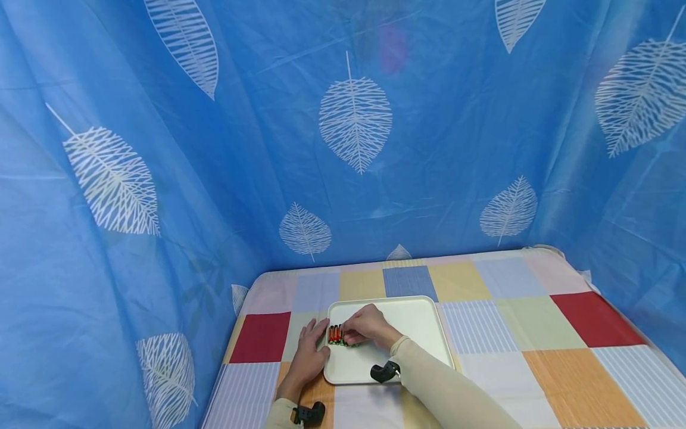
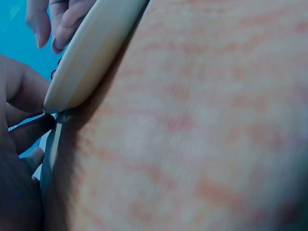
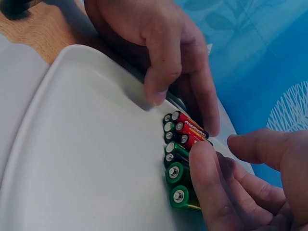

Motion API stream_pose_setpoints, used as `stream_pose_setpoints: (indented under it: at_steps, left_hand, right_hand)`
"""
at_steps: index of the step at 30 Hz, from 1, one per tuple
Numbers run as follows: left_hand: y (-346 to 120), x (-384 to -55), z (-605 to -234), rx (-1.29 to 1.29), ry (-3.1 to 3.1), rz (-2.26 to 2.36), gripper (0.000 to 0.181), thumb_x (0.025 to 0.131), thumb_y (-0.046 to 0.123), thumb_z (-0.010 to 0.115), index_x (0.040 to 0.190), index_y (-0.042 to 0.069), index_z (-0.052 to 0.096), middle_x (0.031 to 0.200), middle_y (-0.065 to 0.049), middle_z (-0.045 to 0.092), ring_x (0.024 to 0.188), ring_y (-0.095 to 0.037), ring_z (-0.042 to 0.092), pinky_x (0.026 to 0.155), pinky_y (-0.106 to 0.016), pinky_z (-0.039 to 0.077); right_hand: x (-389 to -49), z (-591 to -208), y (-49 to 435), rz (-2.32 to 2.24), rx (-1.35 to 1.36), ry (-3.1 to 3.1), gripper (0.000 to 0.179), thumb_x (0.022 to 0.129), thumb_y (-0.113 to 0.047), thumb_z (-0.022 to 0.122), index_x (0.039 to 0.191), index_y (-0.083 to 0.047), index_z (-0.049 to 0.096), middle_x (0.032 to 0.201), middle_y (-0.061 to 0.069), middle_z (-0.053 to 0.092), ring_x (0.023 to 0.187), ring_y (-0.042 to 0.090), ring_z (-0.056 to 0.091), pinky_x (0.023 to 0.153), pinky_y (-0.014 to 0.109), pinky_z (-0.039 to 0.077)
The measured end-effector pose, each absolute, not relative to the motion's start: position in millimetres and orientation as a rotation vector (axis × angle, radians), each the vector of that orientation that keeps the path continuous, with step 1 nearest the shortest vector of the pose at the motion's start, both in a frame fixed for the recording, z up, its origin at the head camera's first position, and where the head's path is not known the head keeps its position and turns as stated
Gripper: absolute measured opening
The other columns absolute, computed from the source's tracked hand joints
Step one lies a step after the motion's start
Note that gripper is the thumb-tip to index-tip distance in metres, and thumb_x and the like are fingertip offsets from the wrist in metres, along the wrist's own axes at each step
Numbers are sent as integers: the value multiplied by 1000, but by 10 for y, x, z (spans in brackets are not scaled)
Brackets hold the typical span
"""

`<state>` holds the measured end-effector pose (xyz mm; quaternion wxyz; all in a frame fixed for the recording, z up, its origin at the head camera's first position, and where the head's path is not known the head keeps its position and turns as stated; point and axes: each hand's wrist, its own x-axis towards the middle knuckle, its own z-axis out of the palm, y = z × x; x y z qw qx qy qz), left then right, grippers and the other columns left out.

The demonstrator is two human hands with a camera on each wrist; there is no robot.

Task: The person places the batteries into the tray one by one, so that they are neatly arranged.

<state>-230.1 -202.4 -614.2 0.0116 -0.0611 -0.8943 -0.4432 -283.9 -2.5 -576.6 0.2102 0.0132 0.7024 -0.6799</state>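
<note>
Red batteries [image 3: 193, 127] and green batteries [image 3: 173, 172] of two sizes lie side by side in a row along the left rim of a white tray [image 1: 412, 325]. Over that row, my right hand [image 1: 367, 326] has its thumb right at a red battery, the index fingertip a little apart and the other fingers curled; I cannot tell whether it grips one. My left hand [image 1: 309, 356] rests at the tray's left rim with relaxed, spread fingers, its thumb [image 3: 161, 79] bent at the rim and its index finger reaching past the batteries' far ends.
A patchwork cloth [image 1: 488, 381] covers the table under the tray. Blue curtain [image 1: 257, 149] with white leaf prints surrounds the table at the back and sides. Each wrist wears a black camera, one on the right cuff [image 1: 384, 372], one on the left [image 1: 309, 413].
</note>
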Motion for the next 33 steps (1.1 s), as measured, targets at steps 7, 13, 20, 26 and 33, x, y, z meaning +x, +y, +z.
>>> stream_pose_setpoints:
  at_steps: [7, 13, 20, 26, 33]
  left_hand:
    - [-2025, -2301, -6145, -204, -2776, -1376, 69, 90, -2, 60, 159, 2, 55, 170, -29, 42, 163, -60, 19, 128, -82, 14]
    - [-2011, -2291, -6136, -213, -2754, -1381, 69, 90, -3, 61, 159, 1, 55, 169, -31, 43, 163, -60, 19, 128, -83, 13]
    - [-1996, -2277, -6145, -185, -2771, -1387, 70, 91, -2, 60, 161, 3, 54, 172, -29, 40, 164, -59, 17, 128, -83, 13]
    - [-2000, -2274, -6150, -188, -2771, -1399, 70, 91, -1, 60, 161, 2, 53, 172, -29, 40, 164, -59, 16, 127, -84, 13]
    - [-2002, -2289, -6150, -205, -2764, -1389, 70, 90, -2, 60, 160, 1, 53, 170, -27, 44, 165, -57, 18, 129, -82, 11]
  right_hand:
    - [-2884, -5751, 63, -1921, 39, 1892, 21, 93, -2, 76, 105, 16, 76, 71, 8, 77, 60, 11, 74, 62, 25, 66]
    - [-2918, -5750, 203, -1914, 31, 1922, 25, 96, -4, 73, 108, 18, 75, 76, 9, 77, 62, 10, 75, 64, 24, 66]
    - [-2935, -5755, 422, -1861, 97, 2056, 17, 94, -4, 74, 99, 11, 78, 75, 10, 77, 60, 10, 73, 62, 26, 66]
    - [-2917, -5792, 532, -1788, 127, 2104, 12, 92, -3, 74, 90, 8, 77, 70, 10, 76, 55, 10, 71, 58, 27, 65]
    - [-2879, -5814, 526, -1808, 103, 2040, 13, 90, -1, 74, 94, 10, 77, 71, 12, 77, 57, 13, 74, 60, 29, 67]
